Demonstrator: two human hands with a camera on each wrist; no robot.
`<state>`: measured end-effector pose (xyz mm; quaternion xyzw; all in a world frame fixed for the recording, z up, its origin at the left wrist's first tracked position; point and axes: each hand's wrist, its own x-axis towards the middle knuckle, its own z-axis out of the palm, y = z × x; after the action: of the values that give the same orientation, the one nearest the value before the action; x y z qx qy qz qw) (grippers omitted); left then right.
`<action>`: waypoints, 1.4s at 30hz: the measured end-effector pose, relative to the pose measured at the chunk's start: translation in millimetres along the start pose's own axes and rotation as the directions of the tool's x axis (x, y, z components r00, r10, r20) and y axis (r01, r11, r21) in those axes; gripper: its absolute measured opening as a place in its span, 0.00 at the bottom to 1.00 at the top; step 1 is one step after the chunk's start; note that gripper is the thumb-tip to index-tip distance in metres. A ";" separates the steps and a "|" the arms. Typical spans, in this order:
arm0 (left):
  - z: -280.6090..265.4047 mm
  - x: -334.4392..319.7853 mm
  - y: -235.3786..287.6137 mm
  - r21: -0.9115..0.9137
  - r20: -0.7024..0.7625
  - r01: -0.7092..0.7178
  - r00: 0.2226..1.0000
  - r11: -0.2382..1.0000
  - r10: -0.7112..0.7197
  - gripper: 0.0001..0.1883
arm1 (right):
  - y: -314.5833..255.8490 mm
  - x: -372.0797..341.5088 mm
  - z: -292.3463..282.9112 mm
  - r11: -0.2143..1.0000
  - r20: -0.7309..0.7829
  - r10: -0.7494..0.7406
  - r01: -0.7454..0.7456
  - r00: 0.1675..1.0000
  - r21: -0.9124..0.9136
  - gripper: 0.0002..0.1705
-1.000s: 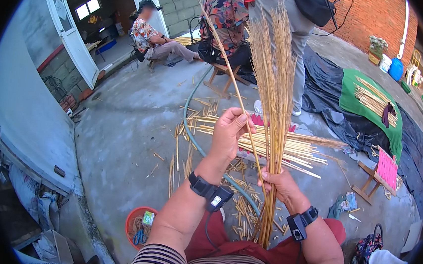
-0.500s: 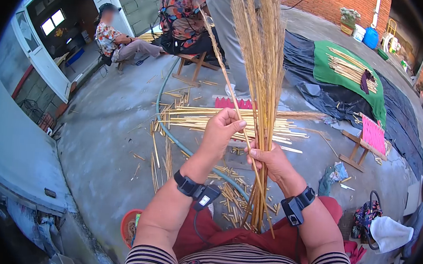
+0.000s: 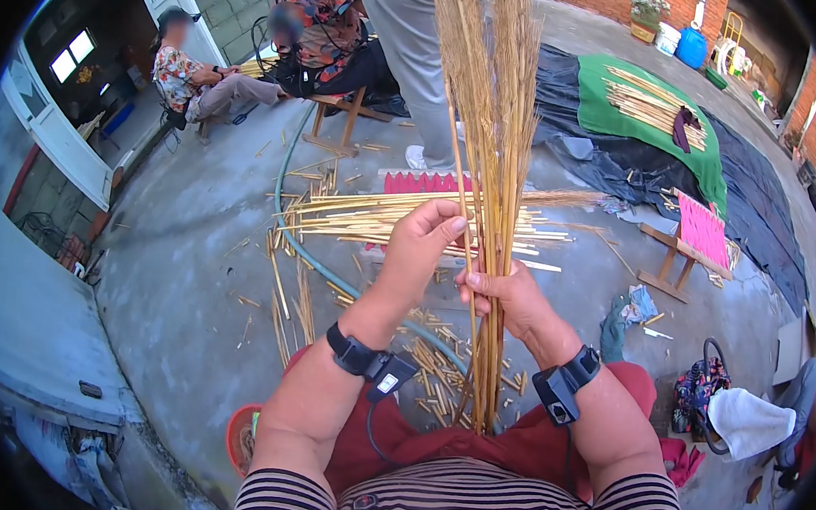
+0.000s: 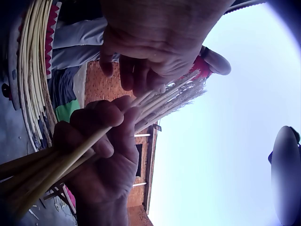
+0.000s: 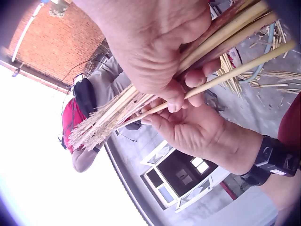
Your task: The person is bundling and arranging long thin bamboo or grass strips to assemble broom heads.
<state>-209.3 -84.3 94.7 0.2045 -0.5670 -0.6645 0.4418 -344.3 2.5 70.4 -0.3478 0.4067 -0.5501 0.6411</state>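
The bundle of plumed stalks [image 3: 503, 167] stands nearly upright in front of the person's chest, feathery heads up and cut ends down between the thighs, probably so the lap can help steady it. The right hand [image 3: 517, 297] is curled firmly round it low on the stems, below the plumes, which likely spares the brittle heads. 1 single stalk [image 5: 235, 71] runs along the bundle's left side, pinched between thumb and fingers of the left hand [image 3: 422, 245], higher up; the right thumb also meets it, so it seems guided at 2 places and kept in line with the rest.

Just beyond the hands, loose stalks [image 3: 334, 219] lie across a low support with a pink edge [image 3: 425, 183], apparently raised there for easy reach. Short offcuts [image 3: 431, 391] litter the concrete underneath, beside a hose [image 3: 330, 277].

To the right is a small stool with a pink seat [image 3: 706, 238]; past it, more stalks [image 3: 645, 106] rest on a green cloth [image 3: 595, 116], perhaps to keep them off the ground
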 end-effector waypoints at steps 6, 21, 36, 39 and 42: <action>-1.8 4.0 0.5 -0.007 0.030 0.025 0.999 1.000 -0.025 0.06 | 2.9 -1.1 -2.2 0.998 0.029 0.009 -0.011 1.000 0.058 0.11; -161.6 52.0 -17.4 0.415 -0.391 0.154 0.920 0.897 0.023 0.12 | -51.0 -39.5 -32.8 0.907 -0.266 -0.405 0.421 0.875 0.002 0.11; -136.9 133.7 -157.7 0.973 -0.081 0.056 0.991 0.223 0.103 0.11 | -66.8 -64.5 -32.5 0.904 -0.449 -0.383 0.427 0.807 -0.002 0.08; -137.6 149.1 -178.1 0.991 0.011 -0.026 0.994 0.131 0.112 0.12 | -63.0 -69.0 -37.3 0.911 -0.455 -0.363 0.413 0.813 0.012 0.08; -138.6 159.6 -194.0 0.998 0.051 -0.057 0.991 0.039 0.127 0.10 | -59.5 -70.3 -39.8 0.916 -0.439 -0.347 0.400 0.829 0.030 0.08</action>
<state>-255.1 -300.9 -87.8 0.4330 -0.8688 -0.0540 0.2341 -409.9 63.0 116.3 -0.2531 0.4264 -0.7507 0.4366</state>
